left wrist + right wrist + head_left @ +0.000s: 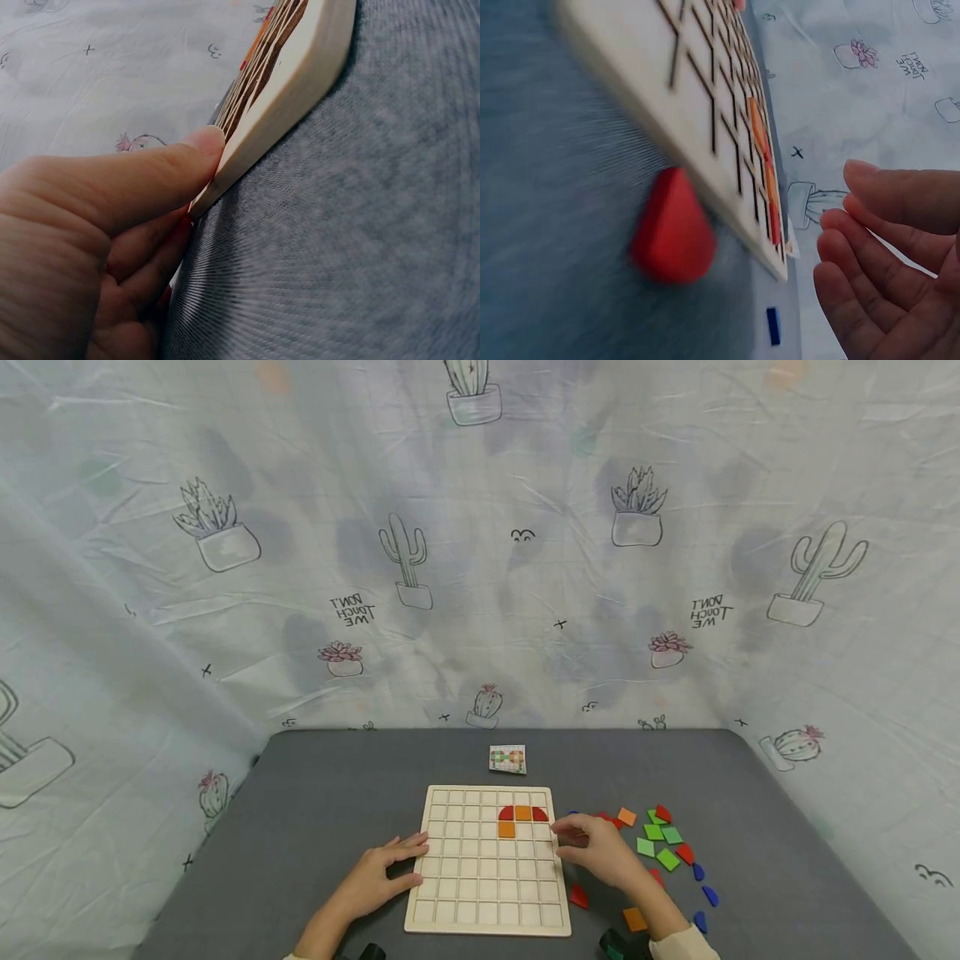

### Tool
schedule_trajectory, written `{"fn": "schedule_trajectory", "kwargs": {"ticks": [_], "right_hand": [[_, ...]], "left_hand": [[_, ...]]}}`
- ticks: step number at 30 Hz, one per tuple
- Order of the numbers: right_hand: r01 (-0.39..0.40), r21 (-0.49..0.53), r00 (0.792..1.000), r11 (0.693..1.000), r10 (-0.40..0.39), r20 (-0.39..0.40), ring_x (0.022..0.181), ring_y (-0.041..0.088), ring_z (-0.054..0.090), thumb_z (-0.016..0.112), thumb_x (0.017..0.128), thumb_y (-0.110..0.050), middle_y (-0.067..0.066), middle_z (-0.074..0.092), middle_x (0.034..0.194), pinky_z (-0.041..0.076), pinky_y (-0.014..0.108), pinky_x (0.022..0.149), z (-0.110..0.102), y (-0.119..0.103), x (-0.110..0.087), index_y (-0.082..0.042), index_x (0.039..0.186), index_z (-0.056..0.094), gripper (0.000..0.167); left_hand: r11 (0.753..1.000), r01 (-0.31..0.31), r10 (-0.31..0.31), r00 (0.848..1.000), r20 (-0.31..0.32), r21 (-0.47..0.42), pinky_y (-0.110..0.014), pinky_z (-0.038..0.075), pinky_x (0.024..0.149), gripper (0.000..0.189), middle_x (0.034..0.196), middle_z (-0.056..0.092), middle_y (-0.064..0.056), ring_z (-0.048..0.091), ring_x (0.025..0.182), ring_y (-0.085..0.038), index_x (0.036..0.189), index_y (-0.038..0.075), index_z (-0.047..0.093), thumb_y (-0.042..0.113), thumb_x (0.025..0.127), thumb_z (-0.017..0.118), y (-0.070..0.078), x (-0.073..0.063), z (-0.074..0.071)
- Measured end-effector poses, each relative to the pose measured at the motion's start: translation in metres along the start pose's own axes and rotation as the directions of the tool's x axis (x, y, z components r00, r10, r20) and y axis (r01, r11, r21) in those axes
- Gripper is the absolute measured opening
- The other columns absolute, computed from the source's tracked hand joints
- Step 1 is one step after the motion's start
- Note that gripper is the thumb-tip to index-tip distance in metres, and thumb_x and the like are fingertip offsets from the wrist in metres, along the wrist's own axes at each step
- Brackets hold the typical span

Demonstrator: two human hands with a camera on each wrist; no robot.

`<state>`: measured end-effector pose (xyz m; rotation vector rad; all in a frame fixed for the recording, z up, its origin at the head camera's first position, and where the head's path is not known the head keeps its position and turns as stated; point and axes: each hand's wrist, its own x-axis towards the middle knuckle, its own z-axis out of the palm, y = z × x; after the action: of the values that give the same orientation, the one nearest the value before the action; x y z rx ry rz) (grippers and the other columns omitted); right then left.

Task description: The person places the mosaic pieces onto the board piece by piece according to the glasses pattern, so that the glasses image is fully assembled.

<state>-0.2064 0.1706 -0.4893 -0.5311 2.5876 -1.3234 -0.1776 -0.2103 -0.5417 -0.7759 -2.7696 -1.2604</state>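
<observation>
A pale wooden grid board (487, 930) lies flat on the grey table. Along its upper right cells sit a red quarter-round tile (506, 813), an orange square tile (522, 813) and another red quarter-round tile (539, 814). A second orange square tile (507, 830) is one row lower. My left hand (371, 878) touches the board's left edge with thumb and fingertips spread apart; the left wrist view shows the thumb (169, 176) against the rim. Beside the right edge hovers my right hand (603, 852), fingers loosely bent and nothing visible between them in the right wrist view.
Right of the board lie loose tiles: several green squares (667, 859), blue slivers (710, 896), an orange square (634, 919) and red pieces, one red tile (675, 232) close to the board's edge. A small pattern card (507, 759) lies behind the board. A printed curtain (480, 568) encloses the table.
</observation>
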Motion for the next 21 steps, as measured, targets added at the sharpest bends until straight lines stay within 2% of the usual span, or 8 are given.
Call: {"fn": "schedule_trajectory", "kwargs": {"ticks": [6, 11, 14, 21], "right_hand": [[-0.022, 0.022, 0.998, 1.000, 0.020, 0.061, 0.091, 0.019, 0.063, 0.074, 0.083, -0.018, 0.008, 0.066, 0.105, 0.056, 0.021, 0.073, -0.003, 0.007, -0.021, -0.002, 0.112, 0.066, 0.035], [-0.022, -0.007, 0.997, 1.000, 0.023, 0.068, 0.083, 0.010, 0.062, 0.076, 0.080, -0.020, 0.005, 0.067, 0.101, 0.056, 0.018, 0.067, 0.001, 0.011, -0.036, -0.005, 0.107, 0.068, 0.032], [-0.025, -0.037, 0.997, 0.999, 0.028, 0.068, 0.080, 0.005, 0.060, 0.078, 0.078, -0.022, 0.002, 0.066, 0.098, 0.055, 0.018, 0.063, 0.005, 0.012, -0.041, -0.008, 0.104, 0.069, 0.030], [-0.023, -0.091, 0.997, 0.996, 0.029, 0.067, 0.077, 0.003, 0.058, 0.080, 0.075, -0.021, -0.001, 0.064, 0.093, 0.053, 0.018, 0.060, 0.009, 0.014, -0.046, -0.008, 0.101, 0.070, 0.031]], "left_hand": [[1.000, -0.007, 0.007, 1.000, -0.014, 0.017, -0.047, 0.035, 0.110, 0.046, 0.137, 0.055, -0.006, 0.052, 0.126, -0.021, 0.126, 0.011, 0.063, 0.036, 0.087, 0.066, 0.000, -0.001, 0.000], [1.000, 0.013, -0.013, 1.000, 0.000, 0.001, -0.044, 0.034, 0.112, 0.047, 0.138, 0.054, -0.005, 0.051, 0.128, -0.021, 0.126, 0.011, 0.063, 0.036, 0.087, 0.067, 0.000, -0.001, 0.000], [1.000, 0.007, -0.007, 1.000, -0.007, -0.003, -0.048, 0.034, 0.110, 0.047, 0.137, 0.054, -0.006, 0.051, 0.127, -0.021, 0.126, 0.011, 0.064, 0.035, 0.086, 0.068, 0.000, -0.001, 0.000], [1.000, -0.004, 0.004, 1.000, -0.009, 0.022, -0.051, 0.035, 0.109, 0.045, 0.137, 0.055, -0.005, 0.051, 0.127, -0.021, 0.126, 0.012, 0.064, 0.035, 0.087, 0.067, 0.000, 0.000, 0.000]]}}
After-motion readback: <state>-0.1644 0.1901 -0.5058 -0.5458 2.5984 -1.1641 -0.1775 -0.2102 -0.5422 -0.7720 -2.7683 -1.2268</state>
